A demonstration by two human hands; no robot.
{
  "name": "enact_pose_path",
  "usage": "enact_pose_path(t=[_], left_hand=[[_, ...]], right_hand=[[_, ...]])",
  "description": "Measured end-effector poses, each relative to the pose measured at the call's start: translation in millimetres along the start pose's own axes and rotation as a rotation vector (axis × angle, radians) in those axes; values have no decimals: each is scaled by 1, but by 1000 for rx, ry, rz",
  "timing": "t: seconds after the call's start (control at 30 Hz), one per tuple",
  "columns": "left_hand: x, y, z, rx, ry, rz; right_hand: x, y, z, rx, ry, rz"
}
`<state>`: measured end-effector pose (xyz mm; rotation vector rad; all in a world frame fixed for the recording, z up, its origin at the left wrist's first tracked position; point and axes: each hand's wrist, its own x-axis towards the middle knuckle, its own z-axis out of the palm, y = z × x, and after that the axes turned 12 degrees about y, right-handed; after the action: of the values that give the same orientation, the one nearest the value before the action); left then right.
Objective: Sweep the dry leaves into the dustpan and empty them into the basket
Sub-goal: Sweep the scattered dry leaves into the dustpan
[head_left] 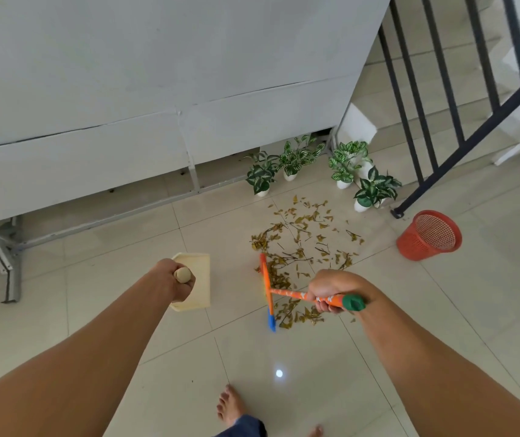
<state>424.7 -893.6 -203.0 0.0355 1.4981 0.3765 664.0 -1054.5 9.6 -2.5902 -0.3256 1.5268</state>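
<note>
Our left hand (175,283) clenches the cream dustpan (197,280) handle, our right hand (331,290) the orange broom (268,291). Dry leaves (302,244) lie scattered beside the bristles; a hasty stroke could scatter them past the pan, well away from the red basket (429,236).

Both forearms bare, no sleeves in view. Left hand (175,280) and right hand (331,290): no gloves, rings, watch or wristbands visible. Feet bare, no shoes; left foot (230,405) fully shown, other toes cut by bottom edge. Dark blue trouser leg (246,427) at ankle.
</note>
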Motion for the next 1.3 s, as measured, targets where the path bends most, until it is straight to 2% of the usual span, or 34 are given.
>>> enact_pose_path(t=[0.03, 0.07, 0.1, 0.13, 0.17, 0.33, 0.4, 0.63, 1.0, 1.17, 1.3], left_hand=[[-100, 67, 48, -196, 30, 45], [-156, 101, 63, -169, 119, 4], [-177, 119, 61, -164, 247, -13], [-190, 119, 62, -120, 229, -52], [-178, 100, 53, -98, 210, -60], [-173, 121, 48, -62, 297, 27], [-177, 123, 43, -64, 263, 8], [-167, 131, 43, -51, 260, -5], [-186, 122, 55, -94, 254, -2], [-190, 118, 65, -152, 244, -14], [-191, 114, 87, -167, 252, -19]], right_hand=[[-2, -4, -3, 4, -6, -1], [-3, -8, -6, 14, -11, -3], [-3, -13, -8, 28, -14, -7], [-3, -18, -8, 49, -18, -13], [0, -25, -5, 76, -25, -17], [22, -47, 22, 302, -59, 15], [20, -49, 28, 349, -72, 11], [9, -42, 12, 255, 63, 1], [53, -67, 11, 473, -50, 8], [54, -63, -6, 378, 13, -60], [60, -53, -41, 275, -29, -67]])
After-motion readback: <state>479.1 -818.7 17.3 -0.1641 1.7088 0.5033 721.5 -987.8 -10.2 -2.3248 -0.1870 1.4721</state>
